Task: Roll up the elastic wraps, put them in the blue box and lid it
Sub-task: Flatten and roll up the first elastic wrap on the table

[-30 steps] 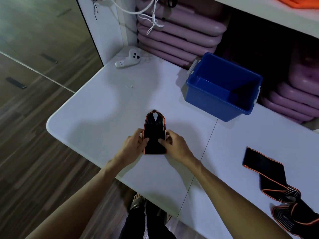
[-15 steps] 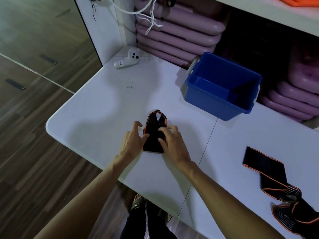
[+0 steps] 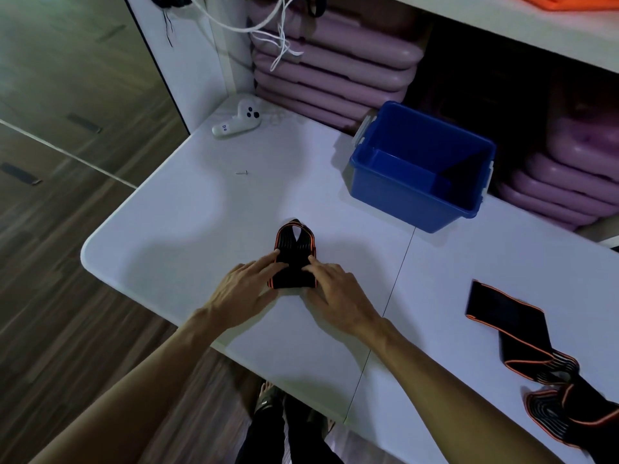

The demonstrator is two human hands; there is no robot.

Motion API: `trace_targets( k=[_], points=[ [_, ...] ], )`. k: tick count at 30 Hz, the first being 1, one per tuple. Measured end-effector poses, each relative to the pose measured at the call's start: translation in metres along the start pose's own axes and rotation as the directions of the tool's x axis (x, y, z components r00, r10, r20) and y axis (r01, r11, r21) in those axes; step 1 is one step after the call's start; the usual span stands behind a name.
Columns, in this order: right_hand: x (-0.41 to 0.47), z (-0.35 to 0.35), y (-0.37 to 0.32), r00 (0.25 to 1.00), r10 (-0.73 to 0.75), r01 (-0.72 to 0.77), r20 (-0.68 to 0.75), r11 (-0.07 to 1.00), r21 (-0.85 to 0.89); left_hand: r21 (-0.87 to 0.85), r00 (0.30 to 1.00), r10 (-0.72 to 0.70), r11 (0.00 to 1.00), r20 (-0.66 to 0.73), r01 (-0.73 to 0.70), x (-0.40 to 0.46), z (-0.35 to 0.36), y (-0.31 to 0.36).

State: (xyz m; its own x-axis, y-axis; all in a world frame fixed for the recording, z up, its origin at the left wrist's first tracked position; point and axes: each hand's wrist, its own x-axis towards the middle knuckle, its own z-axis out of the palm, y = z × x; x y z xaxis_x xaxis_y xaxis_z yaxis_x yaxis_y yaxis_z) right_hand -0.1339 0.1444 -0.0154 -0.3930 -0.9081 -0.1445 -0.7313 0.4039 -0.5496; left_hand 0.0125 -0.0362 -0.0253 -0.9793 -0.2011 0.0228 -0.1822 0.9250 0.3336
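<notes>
A black elastic wrap with orange edges [image 3: 294, 259] lies on the white table [image 3: 187, 236], partly rolled at its near end. My left hand [image 3: 244, 286] presses the roll from the left and my right hand [image 3: 335, 293] from the right, fingers laid on top of it. The blue box [image 3: 415, 195] stands open and empty at the back right of the roll. A second black and orange wrap [image 3: 522, 336] lies unrolled and crumpled at the table's right side. No lid is in view.
A white controller [image 3: 237, 123] and a small screw [image 3: 242, 172] lie at the table's far left. Stacked purple boards [image 3: 335, 75] fill the shelf behind the box. White cords [image 3: 274, 38] hang above. Wooden floor lies left of the table edge.
Both hands have shifted forward over the wrap, fingers now flatter on the roll. The rolled part has grown and the loose end is shorter.
</notes>
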Motion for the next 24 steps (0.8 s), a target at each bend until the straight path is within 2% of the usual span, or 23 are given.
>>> trace_targets(
  k=[5, 8, 10, 13, 15, 17, 19, 21, 24],
  points=[
    [0.013, -0.016, 0.001, 0.99, 0.144, -0.138, -0.006, 0.961, 0.241, -0.177, 0.988, -0.154, 0.972, 0.008, 0.153, 0.013, -0.015, 0.002],
    [0.022, -0.014, 0.0, 0.977, 0.206, -0.172, -0.048, 0.907, 0.384, -0.373, 0.97, -0.242, 0.9, -0.004, 0.224, 0.019, -0.009, 0.002],
    [0.027, -0.016, -0.001, 0.969, 0.248, -0.225, 0.008, 0.863, 0.453, -0.5, 0.933, -0.36, 0.804, 0.023, 0.323, 0.023, -0.004, 0.004],
    [0.034, -0.02, -0.003, 0.956, 0.275, -0.291, 0.106, 0.823, 0.488, -0.665, 0.86, -0.492, 0.597, 0.138, 0.448, 0.035, -0.009, 0.009],
    [0.036, -0.02, -0.004, 0.951, 0.294, -0.3, 0.097, 0.799, 0.521, -0.739, 0.832, -0.505, 0.466, 0.229, 0.486, 0.044, -0.015, 0.011],
    [0.035, -0.018, -0.005, 0.947, 0.314, -0.295, 0.061, 0.784, 0.546, -0.768, 0.824, -0.488, 0.396, 0.289, 0.504, 0.051, -0.021, 0.011],
    [0.033, -0.016, -0.005, 0.938, 0.347, -0.288, 0.006, 0.767, 0.574, -0.759, 0.852, -0.454, 0.449, 0.261, 0.472, 0.055, -0.023, 0.011],
    [0.029, -0.017, -0.004, 0.918, 0.388, -0.253, -0.082, 0.733, 0.631, -0.696, 0.902, -0.403, 0.603, 0.156, 0.39, 0.061, -0.023, 0.014],
    [0.024, -0.021, 0.002, 0.888, 0.418, -0.162, -0.191, 0.673, 0.722, -0.599, 0.968, -0.244, 0.785, -0.062, 0.159, 0.07, -0.017, 0.029]
  ],
)
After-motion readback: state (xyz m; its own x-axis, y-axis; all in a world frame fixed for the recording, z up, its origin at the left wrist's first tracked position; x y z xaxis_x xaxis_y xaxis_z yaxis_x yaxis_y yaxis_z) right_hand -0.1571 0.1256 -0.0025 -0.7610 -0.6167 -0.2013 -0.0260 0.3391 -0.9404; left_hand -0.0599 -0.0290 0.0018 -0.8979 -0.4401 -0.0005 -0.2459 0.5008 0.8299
